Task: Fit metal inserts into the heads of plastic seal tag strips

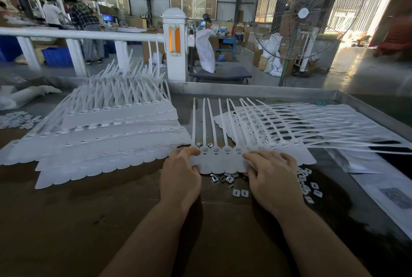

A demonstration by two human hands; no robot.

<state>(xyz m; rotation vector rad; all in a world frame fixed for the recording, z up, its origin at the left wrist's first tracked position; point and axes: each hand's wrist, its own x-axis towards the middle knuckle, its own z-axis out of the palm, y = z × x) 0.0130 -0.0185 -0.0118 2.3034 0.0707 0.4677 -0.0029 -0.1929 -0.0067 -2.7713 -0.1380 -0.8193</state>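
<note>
Head view: left hand (180, 176) pinches the seal strip row (219, 160); right hand (270, 174) presses it with loosely curled fingers (256, 158) above metal inserts (223, 179).

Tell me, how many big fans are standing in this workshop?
2: a large fan on a pole at right beyond the table, and a smaller fan far back, centre. Others may be hidden.

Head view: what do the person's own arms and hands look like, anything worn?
Both forearms are bare up to the bottom edge of the picture; no sleeves show. The left hand and right hand wear no gloves, rings, watch or wristbands. Fingernails are short on the fingers that show.
</note>
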